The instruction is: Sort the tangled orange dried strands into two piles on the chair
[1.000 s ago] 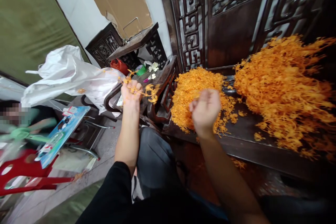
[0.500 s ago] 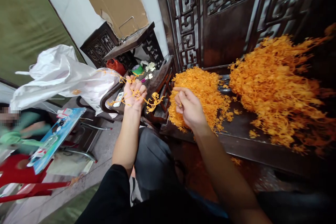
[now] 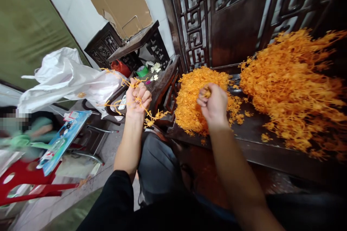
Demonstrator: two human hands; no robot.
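My left hand (image 3: 138, 101), palm up with its fingers curled, is closed on thin orange branching plastic stems (image 3: 156, 116) that stick out on both sides of it. My right hand (image 3: 215, 104) is closed over the smaller heap of orange pieces (image 3: 188, 103), with a small orange piece (image 3: 207, 93) showing between its curled fingers. To the right lies a larger heap of orange branching stems (image 3: 295, 90) on the dark wooden bench (image 3: 255, 151).
A white sack (image 3: 65, 75) slumps at the left, near a green tape roll (image 3: 142, 71) and a red bag (image 3: 120, 68). A carved wooden backrest (image 3: 238, 36) rises behind the heaps. Farther left, a person sits by a small blue table (image 3: 65, 137) and a red chair (image 3: 27, 177).
My right hand has moved right and slightly up over the smaller heap, its index finger now curled in. My left hand stays nearly in place; its stems have tilted a little.
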